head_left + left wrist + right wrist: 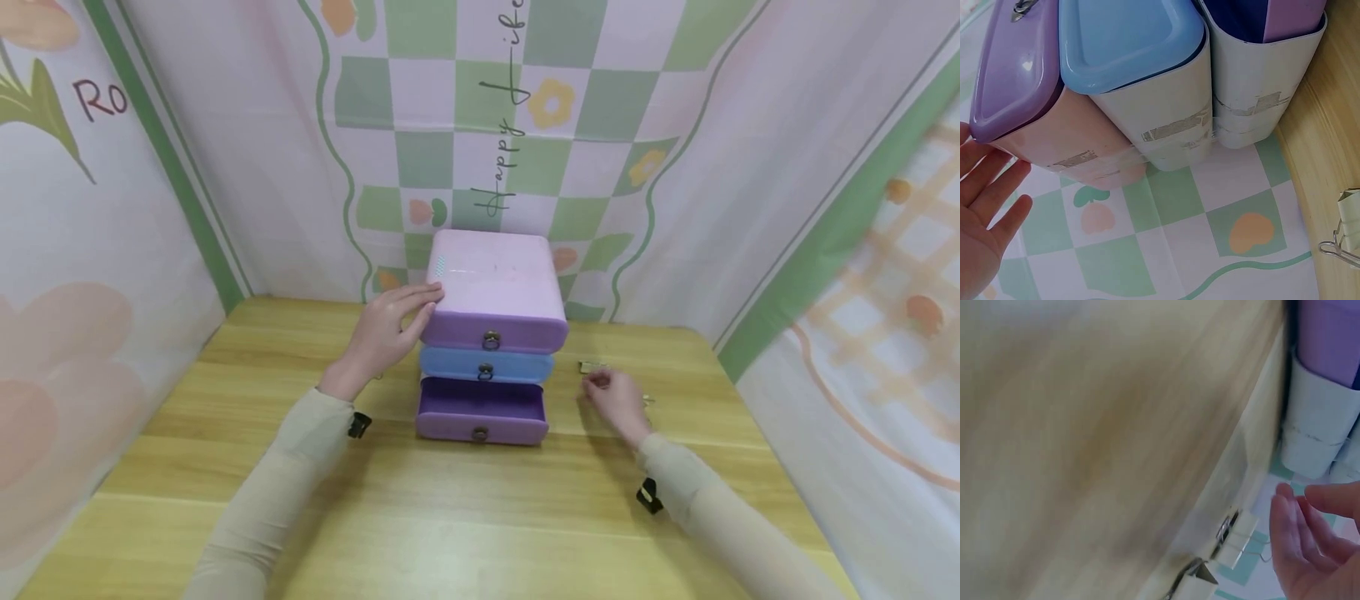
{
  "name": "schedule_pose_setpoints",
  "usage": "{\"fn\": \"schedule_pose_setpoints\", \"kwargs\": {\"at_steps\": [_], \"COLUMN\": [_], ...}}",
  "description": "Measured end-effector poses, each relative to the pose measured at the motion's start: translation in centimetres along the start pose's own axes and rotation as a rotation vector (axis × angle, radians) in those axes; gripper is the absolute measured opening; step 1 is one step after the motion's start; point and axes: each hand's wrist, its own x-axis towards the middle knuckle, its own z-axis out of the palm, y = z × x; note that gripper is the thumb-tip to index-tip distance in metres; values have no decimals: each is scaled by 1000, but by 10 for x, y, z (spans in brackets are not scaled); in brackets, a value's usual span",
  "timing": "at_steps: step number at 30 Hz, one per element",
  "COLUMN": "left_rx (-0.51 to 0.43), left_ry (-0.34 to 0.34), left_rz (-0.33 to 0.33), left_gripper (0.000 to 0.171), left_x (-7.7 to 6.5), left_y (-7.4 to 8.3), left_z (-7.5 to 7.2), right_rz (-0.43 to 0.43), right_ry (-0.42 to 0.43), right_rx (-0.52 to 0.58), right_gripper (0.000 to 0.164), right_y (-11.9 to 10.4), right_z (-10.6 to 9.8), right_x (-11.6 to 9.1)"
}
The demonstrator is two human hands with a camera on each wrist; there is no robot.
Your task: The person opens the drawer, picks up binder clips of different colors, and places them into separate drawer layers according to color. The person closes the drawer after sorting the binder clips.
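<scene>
Two words (504, 133), "Happy Life", on cloth (423, 158) behind the drawer unit (491, 329)

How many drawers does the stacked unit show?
3: a rounded purple plastic drawer on top, a blue plastic drawer in the middle, and a pulled-out purple plastic drawer at the bottom. None appears hidden.

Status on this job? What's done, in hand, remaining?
Done: bottom drawer pulled open. In hand: left hand at the top of the drawer unit; right hand beside binder clips, apparently holding none. Remaining, probably: the clips, which lie on the table; none shows in the drawer.
</scene>
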Motion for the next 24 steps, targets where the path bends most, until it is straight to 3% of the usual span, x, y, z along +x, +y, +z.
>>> {"fn": "schedule_pose_setpoints", "kwargs": {"at_steps": [5,14,18,24], "left_rx": [-5,-4,-6,-1], "left_ry": [1,-6,-3,2], "left_rz": [1,-1,0,6], "left_gripper": [27,28,28,27], "left_x": [0,0,0,1], "left_y": [-1,-1,0,0], "left_z": [0,0,0,0], "right_rz": [-132,-236,-254,-218], "right_ry": [137,254,279,244], "right_rx": [-162,-359,-412,-443], "right_gripper": [16,16,18,17], "right_y": [2,3,6,11], "right_z": [-1,-2,-3,-3], "right_x": [11,24,30,37]}}
